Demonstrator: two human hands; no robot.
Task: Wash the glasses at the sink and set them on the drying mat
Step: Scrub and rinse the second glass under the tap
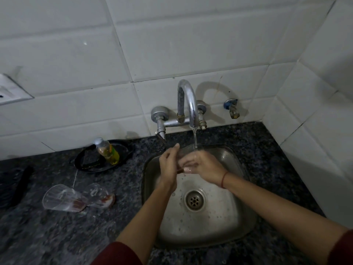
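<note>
Both my hands hold one clear glass (186, 151) over the steel sink (235, 213), its mouth under the running stream from the chrome tap (189, 104). My left hand (169, 165) wraps the glass from the left and my right hand (200, 165) grips it from the right; most of the glass is hidden by fingers. Two more clear glasses lie on their sides on the dark granite counter to the left of the sink: a larger one (61, 197) and a smaller one (99, 195), both with reddish residue at the base.
A black dish (126, 150) by the wall holds a dark sponge (91, 157) and a soap bottle (108, 151). A dark object (13, 186) lies at the far left edge. A small valve (233, 109) sticks out of the tiled wall right of the tap.
</note>
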